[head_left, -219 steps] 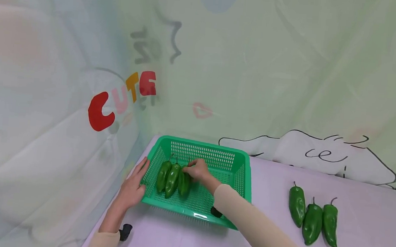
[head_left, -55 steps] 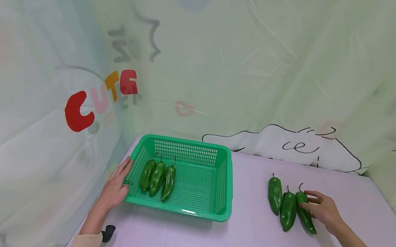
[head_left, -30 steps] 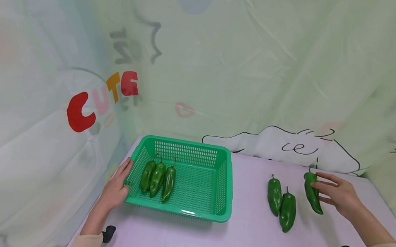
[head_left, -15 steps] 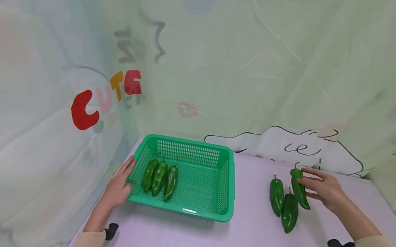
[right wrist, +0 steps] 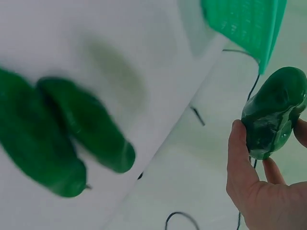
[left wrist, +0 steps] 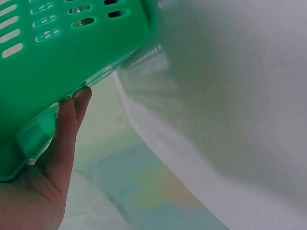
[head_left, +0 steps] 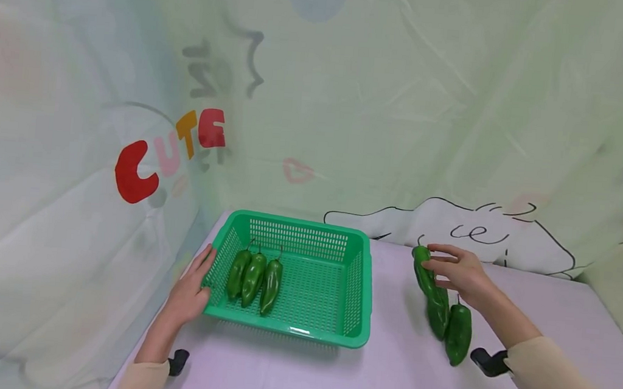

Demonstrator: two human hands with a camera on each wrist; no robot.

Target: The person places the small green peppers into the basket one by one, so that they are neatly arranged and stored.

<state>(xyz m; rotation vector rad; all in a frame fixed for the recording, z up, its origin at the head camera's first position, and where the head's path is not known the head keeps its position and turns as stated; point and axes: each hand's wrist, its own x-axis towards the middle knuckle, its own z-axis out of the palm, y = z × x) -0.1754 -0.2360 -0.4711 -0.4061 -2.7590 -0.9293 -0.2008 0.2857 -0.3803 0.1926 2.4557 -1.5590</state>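
My right hand [head_left: 463,275] pinches a green pepper [head_left: 422,269] by its upper part, stem up, between thumb and fingers. The right wrist view shows this pepper [right wrist: 274,108] held up off the table. Below it, two more green peppers, a left one [head_left: 438,317] and a right one [head_left: 459,334], lie side by side; the held pepper overlaps the left one in the head view. My left hand [head_left: 189,293] rests with straight fingers against the left side of a green plastic basket [head_left: 301,328]. In the left wrist view its fingertips [left wrist: 82,96] touch the basket's rim.
Three green peppers [head_left: 253,280] lie in a row on the left side of the basket's floor. The table has a pale lilac cover [head_left: 385,371]. A printed curtain [head_left: 383,115] hangs behind the table and along its left.
The right hand let go of a pepper in the basket, then took the rightmost pepper off the table, lifted it and carried it left. The left hand stays at the basket.
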